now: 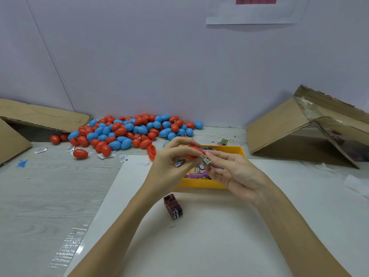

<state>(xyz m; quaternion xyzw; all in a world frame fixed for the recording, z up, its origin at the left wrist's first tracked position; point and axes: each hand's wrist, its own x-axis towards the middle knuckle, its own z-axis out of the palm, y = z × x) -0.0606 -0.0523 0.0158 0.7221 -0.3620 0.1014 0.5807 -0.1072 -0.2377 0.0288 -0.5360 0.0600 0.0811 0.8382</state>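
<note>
My left hand point(171, 162) grips a red plastic egg half point(194, 151) above the yellow tray point(201, 183), with a small colourful packet tucked under its fingers. My right hand point(233, 172) pinches a small green-and-white folded packet point(206, 160) at the fingertips, right next to the egg half. The tray holds several small purple and multicoloured packets point(196, 173). A banded purple bundle of packets point(173, 205) lies on the white sheet point(199, 236) in front of the tray.
A big heap of red and blue plastic eggs point(127, 130) lies at the back left, with loose paper slips point(105, 155) and two red egg halves point(151, 152) nearby. Cardboard flaps point(44, 116) stand at left, a tilted cardboard box point(289, 132) at right.
</note>
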